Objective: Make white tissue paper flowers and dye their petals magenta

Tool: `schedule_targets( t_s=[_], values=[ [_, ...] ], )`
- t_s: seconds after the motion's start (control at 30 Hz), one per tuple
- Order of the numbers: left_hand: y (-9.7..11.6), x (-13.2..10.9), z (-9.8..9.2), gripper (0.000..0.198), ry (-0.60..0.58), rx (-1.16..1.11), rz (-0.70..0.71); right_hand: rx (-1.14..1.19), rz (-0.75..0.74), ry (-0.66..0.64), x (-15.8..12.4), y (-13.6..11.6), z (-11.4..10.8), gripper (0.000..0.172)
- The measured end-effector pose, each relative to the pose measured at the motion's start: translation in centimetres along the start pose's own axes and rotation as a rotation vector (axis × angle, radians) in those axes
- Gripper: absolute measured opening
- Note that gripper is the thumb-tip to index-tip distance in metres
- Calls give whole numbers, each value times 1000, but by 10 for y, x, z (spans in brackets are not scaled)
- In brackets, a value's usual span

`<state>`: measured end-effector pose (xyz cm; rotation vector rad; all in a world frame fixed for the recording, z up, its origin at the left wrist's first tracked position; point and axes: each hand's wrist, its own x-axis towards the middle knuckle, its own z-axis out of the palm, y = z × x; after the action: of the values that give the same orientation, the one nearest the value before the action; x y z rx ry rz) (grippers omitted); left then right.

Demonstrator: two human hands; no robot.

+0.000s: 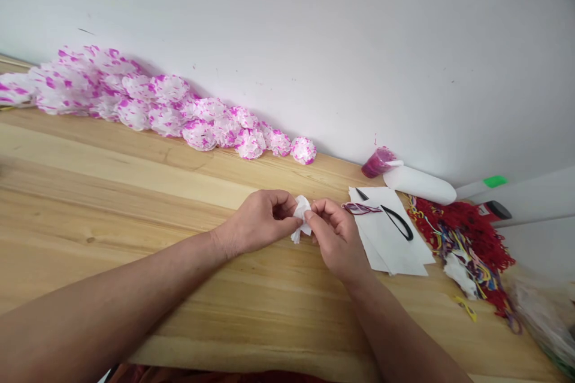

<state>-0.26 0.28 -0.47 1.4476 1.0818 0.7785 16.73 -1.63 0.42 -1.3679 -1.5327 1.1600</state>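
Note:
A small folded piece of white tissue paper (300,215) is held between both hands just above the wooden table (135,191). My left hand (260,221) pinches its left side with thumb and fingers closed. My right hand (335,233) pinches the right side the same way. To the right lies a stack of white paper sheets (395,245) with black-handled scissors (398,221) and a pink-marked strip (359,208) on top.
A long row of white-and-pink tissue flowers (179,114) lies along the wall. At the right are a pink cup (377,163), a white roll (420,184), a heap of red and coloured threads (467,239) and a plastic bag (543,311).

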Motion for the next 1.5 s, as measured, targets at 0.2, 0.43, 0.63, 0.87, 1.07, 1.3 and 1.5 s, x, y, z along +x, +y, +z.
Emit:
schedule_targets(
  t_s=[0.2,0.43,0.63,0.87,1.07,1.3,1.5],
  values=[
    [-5,-1,-1,23,-31,80,29,12,36,-5,1,3,0,24],
    [-4,-1,-2,20,-66,76,40,63,3,1,2,4,1,23],
    [1,-2,-3,34,-37,81,-23,-2,-33,-18,1,-2,0,22],
    [2,-1,-4,23,-8,-12,-39,0,-51,-40,-2,3,1,19],
    [-5,2,-6,18,-29,-117,-75,11,-6,-34,0,2,0,20],
    [-8,2,-5,17,-16,-124,-80,27,39,-50,-1,0,0,20],
    [-5,1,-5,18,-16,-102,-92,1,38,-42,1,-1,-1,18]
  ],
)
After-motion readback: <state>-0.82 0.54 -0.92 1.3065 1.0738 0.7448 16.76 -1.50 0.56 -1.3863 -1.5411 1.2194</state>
